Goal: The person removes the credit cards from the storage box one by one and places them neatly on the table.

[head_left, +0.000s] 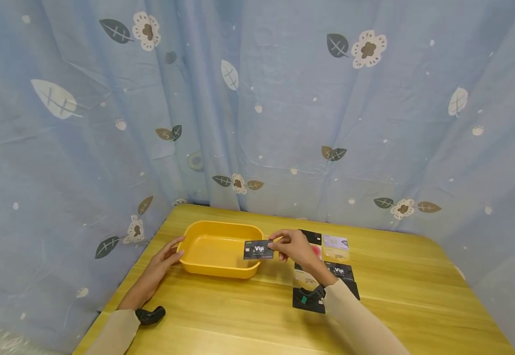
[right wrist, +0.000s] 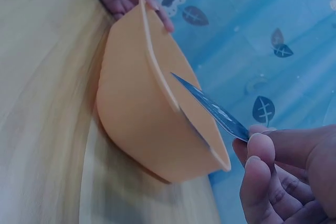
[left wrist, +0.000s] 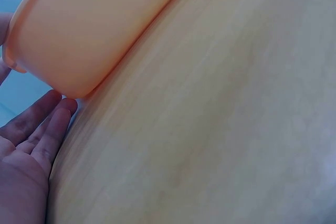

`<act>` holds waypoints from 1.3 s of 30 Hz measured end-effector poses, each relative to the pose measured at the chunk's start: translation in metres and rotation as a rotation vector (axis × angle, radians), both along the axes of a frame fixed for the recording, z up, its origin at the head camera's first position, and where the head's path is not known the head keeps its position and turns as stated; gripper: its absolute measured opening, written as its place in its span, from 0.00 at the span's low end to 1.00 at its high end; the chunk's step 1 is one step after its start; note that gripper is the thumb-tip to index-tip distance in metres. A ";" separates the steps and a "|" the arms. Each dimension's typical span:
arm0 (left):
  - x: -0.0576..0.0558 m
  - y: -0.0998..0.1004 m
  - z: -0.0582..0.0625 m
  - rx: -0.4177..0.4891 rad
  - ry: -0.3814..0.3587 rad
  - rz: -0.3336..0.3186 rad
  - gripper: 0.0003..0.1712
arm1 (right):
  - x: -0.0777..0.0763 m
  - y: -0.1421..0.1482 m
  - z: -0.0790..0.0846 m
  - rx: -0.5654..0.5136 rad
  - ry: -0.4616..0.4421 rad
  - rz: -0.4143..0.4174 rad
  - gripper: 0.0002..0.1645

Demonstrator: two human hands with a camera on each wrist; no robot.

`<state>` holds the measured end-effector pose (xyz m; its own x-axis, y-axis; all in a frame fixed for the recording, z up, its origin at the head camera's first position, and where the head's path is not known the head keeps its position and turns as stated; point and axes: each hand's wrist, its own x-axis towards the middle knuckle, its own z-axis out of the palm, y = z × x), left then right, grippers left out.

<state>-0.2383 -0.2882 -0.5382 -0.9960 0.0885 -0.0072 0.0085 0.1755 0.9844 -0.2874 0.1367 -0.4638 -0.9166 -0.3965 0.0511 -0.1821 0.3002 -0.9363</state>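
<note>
My right hand point(head_left: 294, 246) pinches a black card marked "Vip" point(head_left: 253, 250) between thumb and fingers. The card is over the right end of a yellow plastic basin point(head_left: 222, 270); in the right wrist view, the tilted card point(right wrist: 212, 107) appears edge-on beside the rim of the basin point(right wrist: 136, 98). At the basin's left end, my left hand point(head_left: 162, 264) holds the rim. In the left wrist view, several fingertips of the left hand point(left wrist: 37, 140) touch the outer wall of the basin point(left wrist: 89, 35) near its base.
Several cards lie in two columns right of the basin, among them a lilac card point(head_left: 335, 241), another Vip card point(head_left: 343, 271) and a black card point(head_left: 307, 301). The right forearm partly covers them. A patterned blue curtain point(head_left: 284, 123) hangs behind the wooden table point(head_left: 399, 296).
</note>
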 end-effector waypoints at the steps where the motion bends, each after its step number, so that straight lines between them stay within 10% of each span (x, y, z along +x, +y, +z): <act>1: 0.000 0.000 0.000 0.003 -0.006 0.002 0.38 | 0.001 0.002 0.000 0.003 0.001 -0.004 0.13; 39: 0.001 0.001 0.000 0.012 0.013 -0.017 0.38 | 0.036 0.090 -0.012 -0.018 -0.067 -0.154 0.22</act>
<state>-0.2376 -0.2872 -0.5384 -0.9944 0.1059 0.0073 0.0246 0.1633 0.9863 -0.2513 0.2268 -0.4756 -0.9680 -0.2509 -0.0065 -0.0720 0.3025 -0.9504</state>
